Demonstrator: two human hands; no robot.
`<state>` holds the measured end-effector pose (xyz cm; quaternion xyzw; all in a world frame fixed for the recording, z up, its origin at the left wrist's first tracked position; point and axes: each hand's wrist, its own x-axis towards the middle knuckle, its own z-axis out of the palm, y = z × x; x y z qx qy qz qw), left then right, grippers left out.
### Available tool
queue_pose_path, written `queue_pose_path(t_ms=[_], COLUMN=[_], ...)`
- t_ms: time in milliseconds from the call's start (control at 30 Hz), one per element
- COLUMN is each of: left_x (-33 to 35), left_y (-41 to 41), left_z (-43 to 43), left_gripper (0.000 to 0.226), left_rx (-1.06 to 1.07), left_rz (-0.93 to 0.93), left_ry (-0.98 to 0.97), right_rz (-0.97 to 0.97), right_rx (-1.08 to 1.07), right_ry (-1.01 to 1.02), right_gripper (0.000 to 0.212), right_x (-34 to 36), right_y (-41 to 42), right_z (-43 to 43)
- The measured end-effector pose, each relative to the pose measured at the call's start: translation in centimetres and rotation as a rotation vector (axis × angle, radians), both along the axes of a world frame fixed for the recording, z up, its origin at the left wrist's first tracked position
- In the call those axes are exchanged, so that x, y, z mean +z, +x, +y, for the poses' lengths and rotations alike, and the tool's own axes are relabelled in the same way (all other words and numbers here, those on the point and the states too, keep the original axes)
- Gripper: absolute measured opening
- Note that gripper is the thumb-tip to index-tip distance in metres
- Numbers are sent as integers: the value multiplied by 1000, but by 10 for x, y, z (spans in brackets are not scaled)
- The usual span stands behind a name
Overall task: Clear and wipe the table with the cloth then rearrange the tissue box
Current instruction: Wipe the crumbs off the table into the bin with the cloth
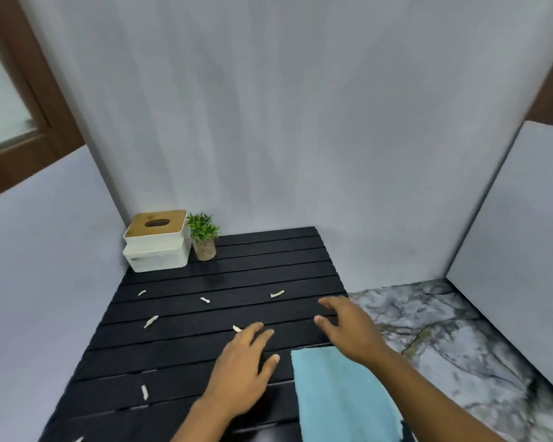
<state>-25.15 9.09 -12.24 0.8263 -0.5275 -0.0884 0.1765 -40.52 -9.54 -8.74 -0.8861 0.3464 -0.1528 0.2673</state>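
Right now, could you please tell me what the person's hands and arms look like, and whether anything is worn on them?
Both the left hand and the right hand are bare: no gloves, rings, watch or bracelet show. The forearms are bare too, with no sleeve in view down to the frame edge. Fingernails look short and unpainted.

Plant [202,229] right of tissue box [156,242] — cloth [339,393] nearer
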Motion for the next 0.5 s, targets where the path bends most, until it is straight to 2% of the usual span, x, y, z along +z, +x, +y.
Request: queue_pose_path(t_ms=[200,500], left_x=[-27,-45], left_y=[-54,-73], left_z=[13,11], left_gripper=[62,57], left_rx=[-45,-8], left_rz=[-29,-116], left_ry=[29,13], right_rz=[52,241], right_rx=[82,189], right_ry=[-80,-247], right_gripper=[52,60], right_x=[-34,-72], right_y=[-36,-58], right_z=[40,56])
